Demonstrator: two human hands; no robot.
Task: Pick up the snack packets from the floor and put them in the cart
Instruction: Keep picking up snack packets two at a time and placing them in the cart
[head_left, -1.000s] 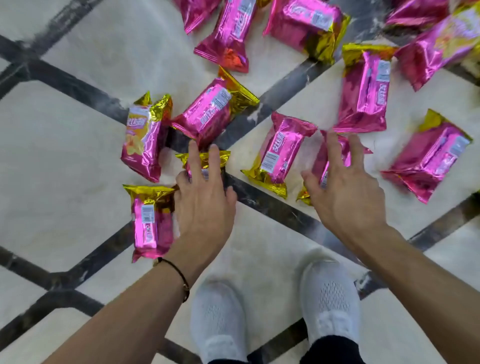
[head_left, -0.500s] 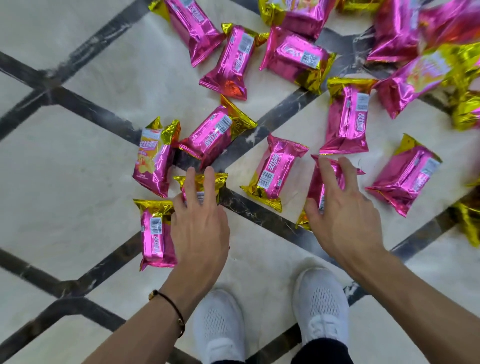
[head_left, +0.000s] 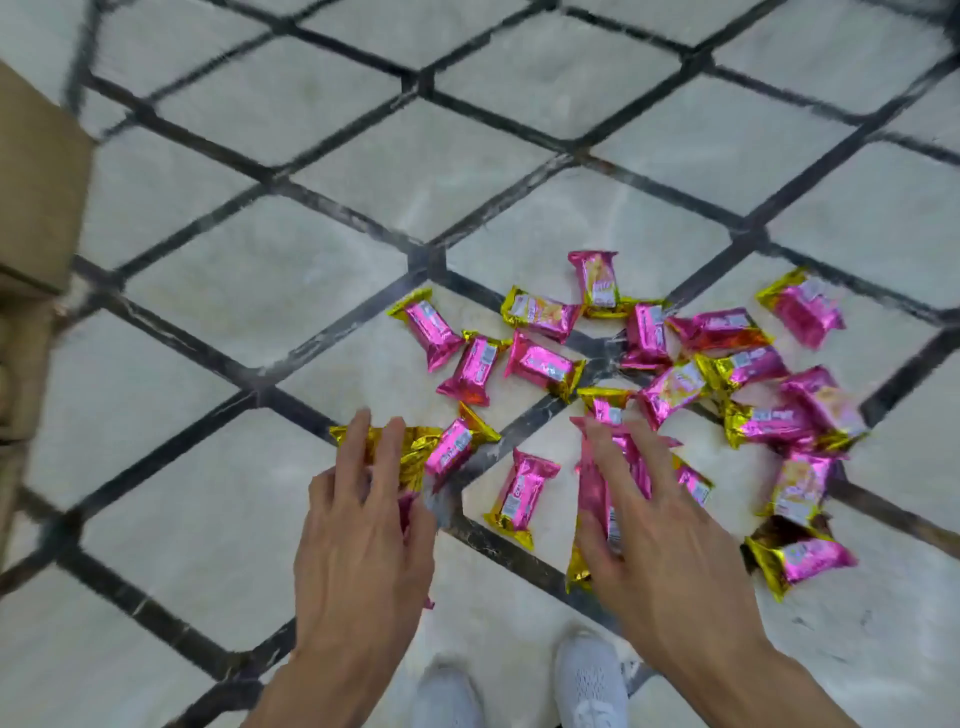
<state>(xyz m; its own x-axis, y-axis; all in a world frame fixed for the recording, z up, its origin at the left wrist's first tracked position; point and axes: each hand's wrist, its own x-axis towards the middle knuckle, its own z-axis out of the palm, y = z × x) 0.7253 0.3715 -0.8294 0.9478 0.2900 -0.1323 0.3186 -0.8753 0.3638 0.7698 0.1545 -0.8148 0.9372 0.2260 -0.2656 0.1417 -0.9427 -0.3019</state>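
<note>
Pale marble floor with dark diamond inlay is carrying scattered shiny pink-and-gold foil snack packets, lying just beyond both hands. Left hand is gripping one gold-ended packet; right hand is gripping another pink packet.

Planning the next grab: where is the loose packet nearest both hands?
Head view, lower centre: the loose packet lies on the floor between the left hand and the right hand.

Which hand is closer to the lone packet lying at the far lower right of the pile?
Right. The right hand, holding a pink packet, is left of the lone packet; the left hand, holding a gold-ended packet, sits farther left, beyond the right one.
</note>
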